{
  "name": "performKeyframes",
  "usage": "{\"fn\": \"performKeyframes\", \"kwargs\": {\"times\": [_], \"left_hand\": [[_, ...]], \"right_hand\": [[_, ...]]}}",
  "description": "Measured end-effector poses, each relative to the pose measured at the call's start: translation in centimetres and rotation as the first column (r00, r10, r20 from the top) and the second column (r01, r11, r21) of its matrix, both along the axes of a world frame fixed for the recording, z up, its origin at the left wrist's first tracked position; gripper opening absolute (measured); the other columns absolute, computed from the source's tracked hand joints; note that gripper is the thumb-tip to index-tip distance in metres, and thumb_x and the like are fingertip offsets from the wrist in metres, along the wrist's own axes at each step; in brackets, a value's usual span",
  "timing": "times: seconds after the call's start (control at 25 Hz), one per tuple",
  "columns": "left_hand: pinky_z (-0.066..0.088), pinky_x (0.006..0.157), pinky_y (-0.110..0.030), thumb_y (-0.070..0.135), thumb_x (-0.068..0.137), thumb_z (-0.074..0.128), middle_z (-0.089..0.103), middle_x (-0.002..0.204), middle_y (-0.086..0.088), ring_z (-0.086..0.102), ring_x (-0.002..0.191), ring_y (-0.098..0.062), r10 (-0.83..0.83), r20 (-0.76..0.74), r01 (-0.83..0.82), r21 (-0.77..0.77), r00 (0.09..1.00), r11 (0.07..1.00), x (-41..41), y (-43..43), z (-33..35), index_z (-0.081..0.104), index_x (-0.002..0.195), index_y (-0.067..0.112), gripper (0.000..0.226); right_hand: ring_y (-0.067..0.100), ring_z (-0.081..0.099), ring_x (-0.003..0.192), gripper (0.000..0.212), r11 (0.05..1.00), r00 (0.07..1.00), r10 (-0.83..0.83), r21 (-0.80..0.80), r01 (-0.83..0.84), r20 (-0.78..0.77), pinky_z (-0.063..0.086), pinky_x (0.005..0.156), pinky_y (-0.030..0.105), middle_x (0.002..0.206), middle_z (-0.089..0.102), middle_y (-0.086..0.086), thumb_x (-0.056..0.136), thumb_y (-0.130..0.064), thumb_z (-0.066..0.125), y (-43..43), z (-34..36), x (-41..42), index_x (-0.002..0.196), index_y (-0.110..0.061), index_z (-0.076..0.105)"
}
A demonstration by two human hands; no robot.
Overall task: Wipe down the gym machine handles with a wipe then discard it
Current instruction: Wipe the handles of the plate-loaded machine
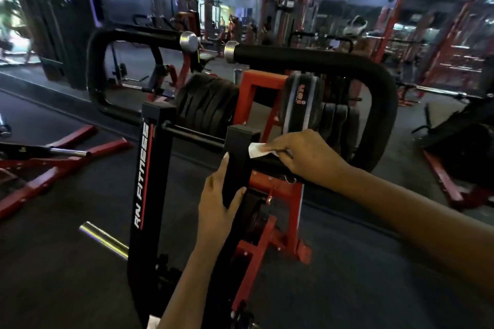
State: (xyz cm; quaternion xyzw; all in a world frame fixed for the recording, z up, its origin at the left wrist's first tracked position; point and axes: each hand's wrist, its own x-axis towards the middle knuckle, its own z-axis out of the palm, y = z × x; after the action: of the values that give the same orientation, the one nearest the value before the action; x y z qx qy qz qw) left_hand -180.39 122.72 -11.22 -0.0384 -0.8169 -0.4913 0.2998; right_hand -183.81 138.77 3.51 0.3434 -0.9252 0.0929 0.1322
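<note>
Wipe [257,150], white and crumpled, is pinched in your right hand [302,157], pressed against the black post [239,141]. Your left hand [217,195] grasps that post lower down. Beyond, the padded black right handle [320,65] and left handle [120,35] arch over stacked weight plates [208,104].

The left grip [217,204] clasps the post [238,147] from its near side. The wipe [256,150] touches the post's right face, pinched under the right grip [299,156]. Plates [207,105] stand behind the post; the right handle [320,61] arches behind-right of it, the left handle [125,35] behind-left.
</note>
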Motion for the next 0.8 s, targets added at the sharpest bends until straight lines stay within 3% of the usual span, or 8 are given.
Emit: {"fn": "performKeyframes", "kwargs": {"times": [0.12,0.24,0.32,0.4,0.52,0.6,0.72,0.8], "left_hand": [[0.037,0.087,-0.021,0.037,0.090,0.053,0.042,0.124,0.003,0.043,0.104,-0.002,0.019,0.007,-0.018,-0.115,1.000,0.993,-0.3,-0.4,-0.1,0.005,0.137,0.055,0.070],[0.038,0.088,-0.023,0.041,0.089,0.051,0.042,0.127,-0.003,0.043,0.107,-0.007,0.015,-0.004,-0.015,-0.148,1.000,0.989,-0.6,-0.5,-0.5,0.001,0.139,0.050,0.072],[0.041,0.093,-0.026,0.044,0.089,0.049,0.040,0.132,-0.007,0.044,0.115,-0.012,0.014,-0.032,-0.018,-0.136,0.999,0.991,-0.4,-0.4,-0.5,0.005,0.142,0.048,0.069],[0.041,0.100,-0.036,0.044,0.092,0.044,0.030,0.144,-0.012,0.037,0.130,-0.022,0.069,-0.131,-0.094,-0.201,0.989,0.975,-0.5,0.0,0.0,0.011,0.145,0.040,0.063],[0.031,0.109,-0.047,0.043,0.090,0.044,0.015,0.152,-0.012,0.021,0.140,-0.026,0.113,-0.297,-0.213,-0.330,0.948,0.920,-2.2,0.1,1.4,0.016,0.147,0.026,0.066],[0.021,0.113,-0.049,0.044,0.090,0.046,0.009,0.154,-0.012,0.013,0.143,-0.027,0.087,-0.311,-0.207,-0.376,0.946,0.903,-3.8,0.2,2.0,0.011,0.148,0.024,0.070],[0.011,0.116,-0.046,0.047,0.090,0.045,0.005,0.155,-0.014,0.010,0.144,-0.028,0.073,-0.325,-0.207,-0.401,0.943,0.892,-5.1,0.3,1.1,0.004,0.149,0.027,0.074],[0.010,0.117,-0.044,0.046,0.090,0.046,0.005,0.155,-0.015,0.010,0.144,-0.029,0.078,-0.348,-0.224,-0.403,0.934,0.887,-5.4,0.2,0.5,0.003,0.149,0.026,0.075]], "right_hand": [[0.012,0.057,0.112,0.040,0.998,0.997,0.058,0.030,-0.060,0.055,0.032,0.092,0.006,0.126,0.060,0.001,0.088,0.000,0.049,-0.1,-0.3,-0.3,0.124,-0.015,0.056],[0.009,0.048,0.123,0.043,0.980,0.993,0.080,0.176,-0.093,0.083,0.024,0.100,0.009,0.133,0.053,-0.002,0.087,-0.002,0.052,2.0,0.8,-0.2,0.128,-0.018,0.053],[0.009,0.049,0.122,0.042,0.960,0.994,0.046,0.271,-0.072,0.098,0.027,0.098,0.010,0.133,0.054,-0.002,0.089,-0.006,0.052,3.2,1.7,0.1,0.128,-0.020,0.051],[0.012,0.054,0.117,0.038,0.975,0.998,0.047,0.216,-0.057,0.051,0.035,0.097,0.016,0.128,0.058,0.001,0.089,-0.009,0.053,3.2,2.3,0.1,0.126,-0.019,0.054],[0.015,0.056,0.115,0.036,0.991,0.993,0.113,0.081,-0.111,-0.024,0.040,0.100,0.023,0.124,0.061,0.003,0.088,-0.006,0.054,0.9,1.8,-0.2,0.123,-0.015,0.057],[0.015,0.055,0.117,0.040,0.975,0.986,0.166,0.158,-0.159,-0.030,0.035,0.098,0.018,0.127,0.059,0.004,0.086,0.000,0.055,-0.1,0.4,-0.2,0.123,-0.014,0.057],[0.022,0.059,0.113,0.049,0.945,0.968,0.216,0.277,-0.175,-0.127,0.040,0.092,0.025,0.127,0.059,0.006,0.077,0.006,0.063,1.7,-0.3,0.2,0.122,-0.012,0.057],[0.019,0.052,0.121,0.048,0.940,0.985,0.153,0.318,-0.120,-0.082,0.038,0.099,0.027,0.135,0.051,0.002,0.084,0.000,0.058,3.6,0.7,1.1,0.129,-0.015,0.050]]}}
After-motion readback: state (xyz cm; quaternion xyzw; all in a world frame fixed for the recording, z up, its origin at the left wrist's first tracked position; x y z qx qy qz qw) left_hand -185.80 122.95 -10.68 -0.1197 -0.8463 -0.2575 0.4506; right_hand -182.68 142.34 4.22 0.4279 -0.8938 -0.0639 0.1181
